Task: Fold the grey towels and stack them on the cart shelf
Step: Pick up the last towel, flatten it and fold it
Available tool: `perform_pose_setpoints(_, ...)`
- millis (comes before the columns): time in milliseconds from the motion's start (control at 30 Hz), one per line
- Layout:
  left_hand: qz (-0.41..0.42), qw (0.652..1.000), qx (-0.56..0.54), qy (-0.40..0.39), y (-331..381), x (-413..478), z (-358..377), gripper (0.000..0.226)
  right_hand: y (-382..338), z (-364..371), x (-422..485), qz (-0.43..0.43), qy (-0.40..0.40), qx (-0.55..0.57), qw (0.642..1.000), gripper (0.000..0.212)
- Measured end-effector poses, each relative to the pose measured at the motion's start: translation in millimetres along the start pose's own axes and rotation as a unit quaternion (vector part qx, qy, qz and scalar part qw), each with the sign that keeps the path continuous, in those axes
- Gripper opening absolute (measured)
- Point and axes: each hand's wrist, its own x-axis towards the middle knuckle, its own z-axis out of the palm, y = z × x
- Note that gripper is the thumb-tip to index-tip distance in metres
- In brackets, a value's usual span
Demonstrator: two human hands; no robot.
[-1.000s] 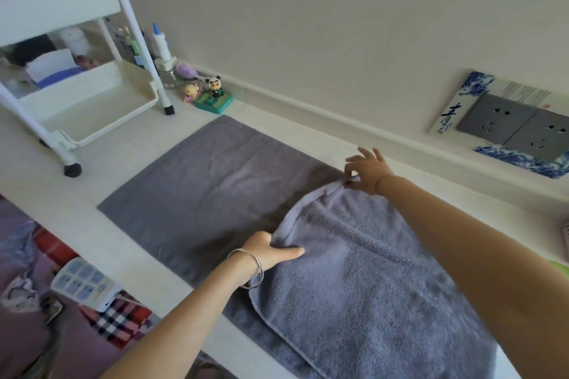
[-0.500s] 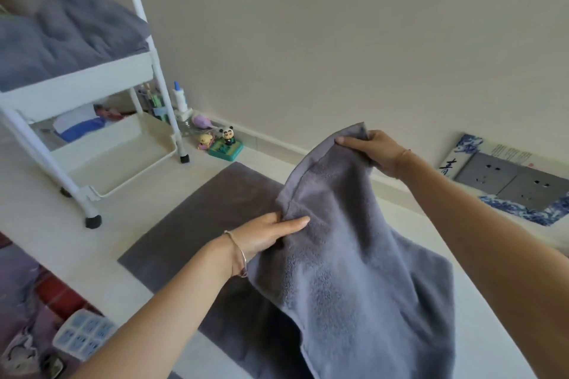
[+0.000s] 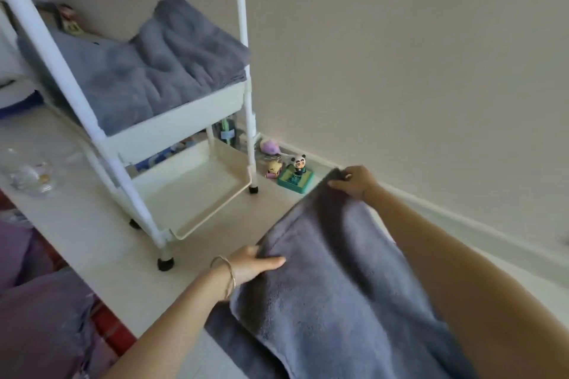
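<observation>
Here, left hand (image 3: 251, 264) and right hand (image 3: 354, 181) pinched corners of a soft grey terry towel (image 3: 323, 301), mid-fold; next, seemingly, aligning edges.

No legible text, numbers or brand marks anywhere in view.

Candidates checked:
- Green container with a blue label band (image 3: 227, 132), behind the white metal three-tier cart (image 3: 172, 125): label is blurred and unreadable.
- Small colourful printed box (image 3: 69, 21), behind the cart's middle tier: there is some print, but it's too soft to read.
- Green square plastic base (image 3: 295, 184), under the small black-and-white panda figurine (image 3: 298, 162): pattern on top, no characters resolvable.
</observation>
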Motion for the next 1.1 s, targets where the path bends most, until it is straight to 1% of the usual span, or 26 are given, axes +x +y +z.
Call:
perform_pose_setpoints(33, -0.017, 0.998, 0.051, 0.040, -17, 12, -7, 0.032, 12, 18, 7, 0.028, -0.006, -0.014, 0.999, 0.034)
perform_pose_setpoints(67, -0.034, 0.991, 0.114, 0.058, -35, 26, -16, 0.031, 24, 38, 15, 0.061, -0.021, -0.023, 0.998, 0.034)
perform_pose_setpoints(100, -0.049, 0.981, 0.177, 0.061, -46, 33, -20, 0.029, 37, 52, 19, 0.088, -0.032, -0.033, 0.995, 0.035)
perform_pose_setpoints(133, -0.053, 0.971, 0.222, 0.065, -51, 36, -22, 0.031, 48, 62, 22, 0.108, -0.036, -0.046, 0.992, 0.039)
perform_pose_setpoints(167, -0.048, 0.968, 0.236, 0.069, -56, 39, -23, 0.037, 56, 71, 23, 0.116, -0.032, -0.057, 0.991, 0.043)
perform_pose_setpoints(233, -0.024, 0.970, 0.224, 0.091, -60, 43, -24, 0.043, 66, 80, 23, 0.116, -0.005, -0.077, 0.990, 0.047)
perform_pose_setpoints(300, -0.006, 0.971, 0.215, 0.104, -59, 44, -24, 0.042, 71, 84, 24, 0.108, 0.008, -0.103, 0.989, 0.046)
perform_pose_setpoints(400, 0.013, 0.968, 0.238, 0.083, -61, 45, -22, 0.039, 76, 91, 29, 0.092, 0.024, -0.108, 0.990, 0.035)
perform_pose_setpoints(467, 0.049, 0.967, 0.240, 0.069, -60, 44, -21, 0.024, 74, 94, 27, 0.051, 0.077, -0.074, 0.993, 0.024)
perform_pose_setpoints(500, 0.065, 0.968, 0.232, 0.062, -60, 44, -21, 0.019, 70, 94, 25, 0.015, 0.115, -0.036, 0.993, 0.019)
perform_pose_setpoints(567, 0.087, 0.970, 0.222, 0.049, -61, 41, -21, 0.017, 57, 92, 21, -0.057, 0.185, 0.044, 0.980, 0.014)
perform_pose_setpoints(600, 0.088, 0.970, 0.221, 0.054, -62, 42, -24, 0.013, 50, 92, 22, -0.078, 0.196, 0.059, 0.976, 0.013)
perform_pose_setpoints(633, 0.082, 0.971, 0.214, 0.068, -62, 41, -26, 0.014, 46, 94, 24, -0.086, 0.184, 0.053, 0.978, 0.013)
perform_pose_setpoints(667, 0.070, 0.972, 0.205, 0.086, -64, 43, -30, 0.018, 45, 100, 28, -0.081, 0.154, 0.030, 0.984, 0.014)
perform_pose_setpoints(733, 0.047, 0.974, 0.196, 0.100, -65, 49, -37, 0.023, 51, 119, 36, -0.036, 0.103, -0.028, 0.994, 0.017)
perform_pose_setpoints(800, 0.033, 0.976, 0.198, 0.087, -64, 53, -41, 0.024, 56, 131, 40, 0.004, 0.111, -0.066, 0.992, 0.021)
perform_pose_setpoints(833, 0.029, 0.976, 0.200, 0.084, -65, 54, -43, 0.023, 55, 135, 42, 0.010, 0.119, -0.083, 0.989, 0.023)
perform_pose_setpoints(1000, 0.038, 0.973, 0.210, 0.088, -72, 54, -46, 0.019, 51, 138, 45, 0.002, 0.127, -0.150, 0.981, 0.022)
perform_pose_setpoints(1100, 0.051, 0.974, 0.197, 0.099, -78, 53, -47, 0.026, 49, 138, 45, 0.008, 0.116, -0.176, 0.978, 0.023)
